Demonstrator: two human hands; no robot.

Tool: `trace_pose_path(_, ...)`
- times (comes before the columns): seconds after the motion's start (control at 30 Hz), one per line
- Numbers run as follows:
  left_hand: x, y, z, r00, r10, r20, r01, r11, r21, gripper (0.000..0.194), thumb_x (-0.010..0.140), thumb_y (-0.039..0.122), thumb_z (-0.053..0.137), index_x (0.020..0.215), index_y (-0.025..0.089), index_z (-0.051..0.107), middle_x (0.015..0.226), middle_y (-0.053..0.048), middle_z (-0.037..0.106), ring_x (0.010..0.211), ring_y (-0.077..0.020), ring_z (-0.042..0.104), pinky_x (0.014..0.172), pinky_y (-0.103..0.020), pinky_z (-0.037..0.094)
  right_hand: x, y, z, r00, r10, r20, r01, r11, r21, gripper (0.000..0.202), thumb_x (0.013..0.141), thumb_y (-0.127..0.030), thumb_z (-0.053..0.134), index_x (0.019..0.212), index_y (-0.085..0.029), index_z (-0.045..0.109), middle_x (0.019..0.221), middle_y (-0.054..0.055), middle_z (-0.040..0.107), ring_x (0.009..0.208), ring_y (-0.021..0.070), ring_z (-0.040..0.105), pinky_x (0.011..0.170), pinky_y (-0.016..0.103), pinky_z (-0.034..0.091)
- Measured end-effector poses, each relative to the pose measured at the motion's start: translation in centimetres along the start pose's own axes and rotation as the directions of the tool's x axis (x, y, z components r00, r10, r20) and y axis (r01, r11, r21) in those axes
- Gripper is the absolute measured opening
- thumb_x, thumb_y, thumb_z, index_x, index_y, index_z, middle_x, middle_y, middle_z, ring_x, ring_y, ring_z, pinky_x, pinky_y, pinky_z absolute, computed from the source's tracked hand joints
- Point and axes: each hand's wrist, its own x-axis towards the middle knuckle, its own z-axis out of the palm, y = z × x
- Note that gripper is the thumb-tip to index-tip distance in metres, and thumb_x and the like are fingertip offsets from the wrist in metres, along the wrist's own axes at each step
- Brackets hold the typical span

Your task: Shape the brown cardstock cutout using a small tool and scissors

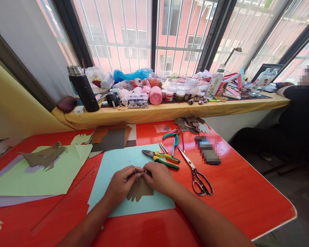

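Seen from the head camera, two bare hands meet over a brown piece (141, 191) with a scalloped lower edge, which lies low over a pale blue sheet (118, 157) on a red counter (242, 199). The fingers of the left hand (122, 180) and right hand (159, 175) are drawn nearly closed, tips almost touching, and appear to pinch the piece near its upper edge — a close grip that probably keeps it steady for fine handling. A tiny dark item shows at the left fingertips, too small to name.

Pliers (167, 157) with yellow and green handles lie just beyond the right hand, partly on the sheet, their handles angled toward that side, perhaps for easy reach. Scissors (192, 165) rest farther right, slightly open, with teal-handled pliers (177, 140) beyond. Scraps (186, 125) are heaped near the far edge — likely to leave working room. At left, cut material (47, 155) lies on a green sheet (69, 178); a person in dark clothing (301, 106) is at far right.
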Motion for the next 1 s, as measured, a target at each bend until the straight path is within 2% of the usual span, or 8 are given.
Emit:
trace_pose_path(0.4,-0.03,0.28,-0.12,1.0,-0.02,0.001,0.02,1.0,-0.01,0.024,0.099,0.032,0.053,0.105,0.025,0.075,0.084,0.0,0.069,0.074,-0.0165,0.065,0.072,-0.026,0.051,-0.08,0.12,0.1,1.0,-0.009,-0.009,0.009,1.0,0.004,0.01,0.096,-0.026,0.065,0.091,-0.021,0.072,0.086,0.001,0.072,0.08,0.0163,0.061,0.066,0.027,0.029)
trace_pose_path(0.67,-0.03,0.36,-0.08,1.0,-0.026,0.011,0.026,0.999,-0.025,0.024,0.099,0.032,0.053,0.106,0.025,0.075,0.094,-0.003,0.073,0.079,-0.0182,0.065,0.075,-0.027,0.052,-0.03,0.03,-0.01,1.0,-0.008,0.008,0.008,1.0,-0.024,0.011,0.097,-0.027,0.064,0.092,-0.021,0.072,0.087,0.001,0.071,0.082,0.0161,0.062,0.066,0.028,0.029)
trace_pose_path(1.0,0.04,0.56,-0.1,1.0,-0.005,-0.013,0.005,1.0,-0.01,0.023,0.098,0.03,0.054,0.103,0.024,0.075,0.086,-0.001,0.071,0.073,-0.0169,0.065,0.071,-0.026,0.053,-0.02,0.23,0.17,1.0,-0.003,0.004,0.003,1.0,-0.022,0.01,0.097,-0.028,0.065,0.093,-0.021,0.071,0.087,0.001,0.07,0.081,0.0162,0.06,0.065,0.027,0.029)
